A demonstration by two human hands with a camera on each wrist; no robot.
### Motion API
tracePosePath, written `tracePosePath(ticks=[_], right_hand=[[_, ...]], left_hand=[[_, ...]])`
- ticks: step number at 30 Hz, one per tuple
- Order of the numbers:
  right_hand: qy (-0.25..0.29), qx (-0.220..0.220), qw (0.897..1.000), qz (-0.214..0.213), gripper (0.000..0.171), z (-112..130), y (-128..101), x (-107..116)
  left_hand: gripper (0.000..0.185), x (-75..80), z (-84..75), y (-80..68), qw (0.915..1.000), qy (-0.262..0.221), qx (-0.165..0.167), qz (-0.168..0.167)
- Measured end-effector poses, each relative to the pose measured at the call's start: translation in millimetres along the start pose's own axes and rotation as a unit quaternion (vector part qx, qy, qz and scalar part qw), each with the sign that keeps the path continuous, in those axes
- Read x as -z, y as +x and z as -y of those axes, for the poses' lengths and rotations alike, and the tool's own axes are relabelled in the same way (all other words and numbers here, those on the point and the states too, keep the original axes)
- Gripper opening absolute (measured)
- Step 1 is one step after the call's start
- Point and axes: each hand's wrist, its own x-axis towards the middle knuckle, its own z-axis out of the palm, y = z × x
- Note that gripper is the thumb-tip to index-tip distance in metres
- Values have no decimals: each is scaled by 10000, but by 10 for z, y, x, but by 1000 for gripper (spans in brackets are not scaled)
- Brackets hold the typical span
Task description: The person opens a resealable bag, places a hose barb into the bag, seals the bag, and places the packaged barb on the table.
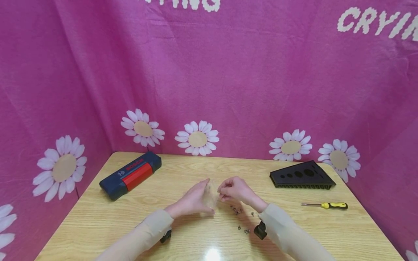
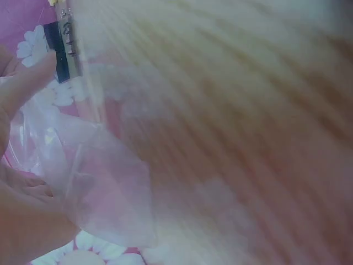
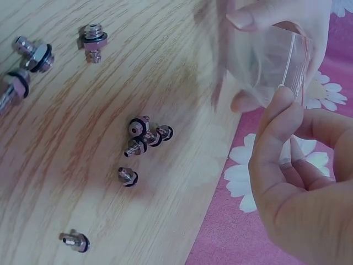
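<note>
Both your hands, left (image 1: 196, 198) and right (image 1: 236, 190), have fingers pinched on the bag (image 1: 212, 192) between them, fittings (image 3: 144, 135) loose just below, so a floppy mouth could spill them off the tabletop (image 1: 196, 170).

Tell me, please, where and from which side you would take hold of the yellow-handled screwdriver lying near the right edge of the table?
I would grip the screwdriver by its yellow and black handle, coming down from above. It lies flat on the table, handle to the right and thin metal shaft to the left; the handle is the thicker part, with bare wood around it.
</note>
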Motion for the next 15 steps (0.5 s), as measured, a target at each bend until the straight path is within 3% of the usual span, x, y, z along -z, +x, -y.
tracePosePath(ticks=[11, 15], right_hand=[[53, -82, 10000, -11, 19, 33, -33, 17], [51, -36, 10000, 10, 20, 23, -40, 24]], left_hand=[[79, 49, 144, 15, 9958, -915, -98, 24], [83, 61, 150, 12, 9951, -984, 26, 112]])
